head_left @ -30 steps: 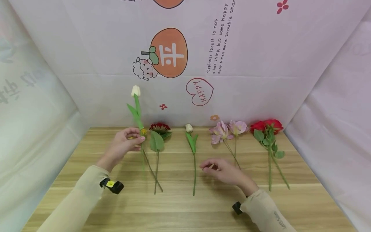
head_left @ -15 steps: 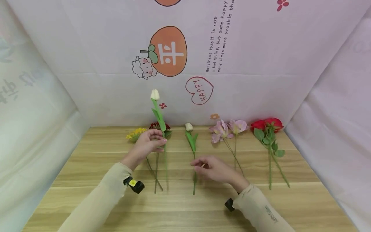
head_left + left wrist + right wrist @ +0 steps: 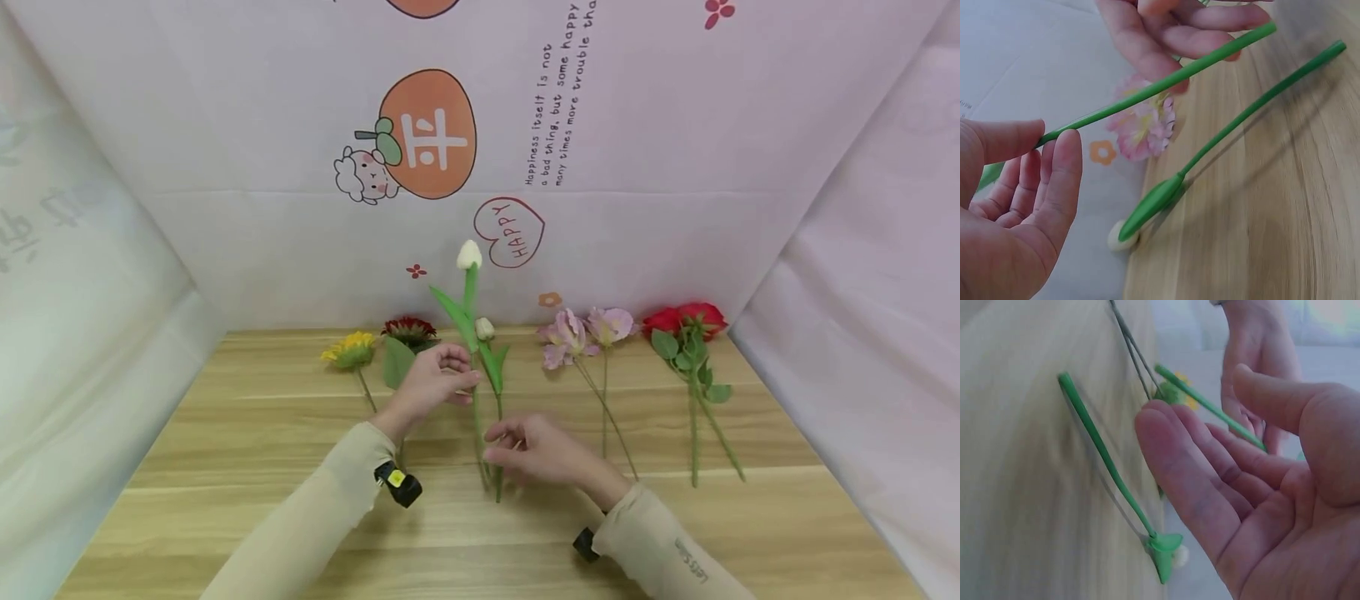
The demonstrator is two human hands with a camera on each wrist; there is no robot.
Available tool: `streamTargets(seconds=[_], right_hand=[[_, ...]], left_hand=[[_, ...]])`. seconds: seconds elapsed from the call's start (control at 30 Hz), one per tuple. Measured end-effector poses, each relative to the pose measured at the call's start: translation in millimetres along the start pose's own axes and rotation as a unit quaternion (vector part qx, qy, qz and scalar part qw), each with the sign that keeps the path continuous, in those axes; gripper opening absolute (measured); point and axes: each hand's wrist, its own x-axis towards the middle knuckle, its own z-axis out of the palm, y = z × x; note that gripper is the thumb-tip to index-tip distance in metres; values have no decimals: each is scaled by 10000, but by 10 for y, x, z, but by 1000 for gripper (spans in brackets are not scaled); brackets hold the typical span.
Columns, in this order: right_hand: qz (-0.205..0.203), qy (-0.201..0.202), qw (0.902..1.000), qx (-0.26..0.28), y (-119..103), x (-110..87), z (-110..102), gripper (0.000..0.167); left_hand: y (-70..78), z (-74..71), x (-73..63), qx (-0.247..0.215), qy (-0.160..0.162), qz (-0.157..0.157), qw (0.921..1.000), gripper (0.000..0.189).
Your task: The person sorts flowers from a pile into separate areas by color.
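Observation:
Between thumb and fingertips, my left hand [image 3: 435, 382] pinches the green stem of a white tulip [image 3: 468, 255], held up off the table with its bloom toward the back. Below and beside it a second white tulip [image 3: 485, 329] lies on the wood. In the left wrist view the held stem [image 3: 1160, 87] slants above the lying tulip's stem [image 3: 1241, 119]. My right hand [image 3: 546, 450] hovers over the lower part of the stems, thumb apart from loosely bent fingers. The right wrist view shows nothing in that palm; the held stem [image 3: 1210, 406] passes beyond its fingers.
On the wooden table [image 3: 465, 558] lie a yellow flower [image 3: 350, 350] and a dark red flower [image 3: 408, 331] at left. Pink flowers [image 3: 567, 337] and red roses [image 3: 701, 319] lie at right. A printed cloth [image 3: 637, 167] rises behind the table.
My left hand has carried the white tulip rightward, from above the yellow flower to beside the lying tulip. My right hand has shifted slightly left, to the stems.

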Motion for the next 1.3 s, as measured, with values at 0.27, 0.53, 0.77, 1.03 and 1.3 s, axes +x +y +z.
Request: streamTargets(seconds=[0.27,0.53,0.77,1.03,1.3], right_hand=[[117,64,9999,-65,39,42,132,16],[239,-54,9997,53,81,29,174,8],[460,-92,9984,321,135,62,163,9],[852,-43,9949,531,216,110,181,13],[910,-197,9938,605,274,144,193,16]], left_hand=[[-71,106,62,198,-52,-161,9997,37],[-177,155,77,400,-53,-340,9986,38],[-266,157,122,381,-258,-508,9976,39],[-418,139,179,571,-395,-561,9960,35],[-507,147,205,646,-444,-798,9937,36]])
